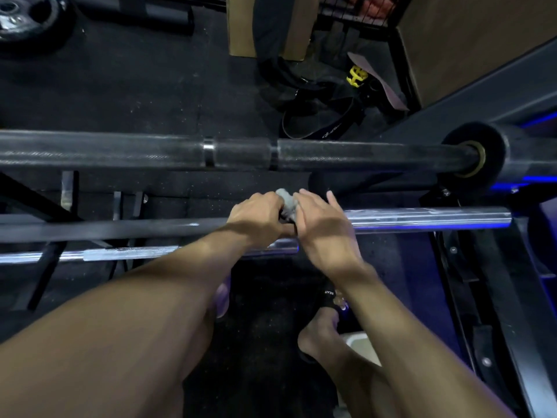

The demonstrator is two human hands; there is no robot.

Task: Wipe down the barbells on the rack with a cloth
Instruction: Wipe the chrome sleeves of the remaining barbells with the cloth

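While both hands meet over the middle bar [422, 217], the grey cloth [287, 203] sits bunched between them, right above that bar. Left hand [259, 215] has fingers curled round the cloth, gripping it from the left. Right hand [324, 224] lies w/ fingers mostly straight, tips touching the cloth's right side; whether the thumb pinches it I can't tell, it's hidden. Looks like re-folding or re-gripping the cloth, not a wiping stroke yet.

Top barbell [331, 153] runs across the far side, dark, w/ its collar [473, 153] at right. A third, shiny bar [129, 254] sits nearest, partly under the forearms.

Risks from here, as I judge: cloth is a small wad, so it could slip out and drop to the floor [120, 95] between the bars if the left grip loosens during the hand-off. A bunched cloth also covers little of the bar, so patches may get missed. Feet [319, 333] stand right below, bare in sandals — bad spot if a bar rolls off the rack.
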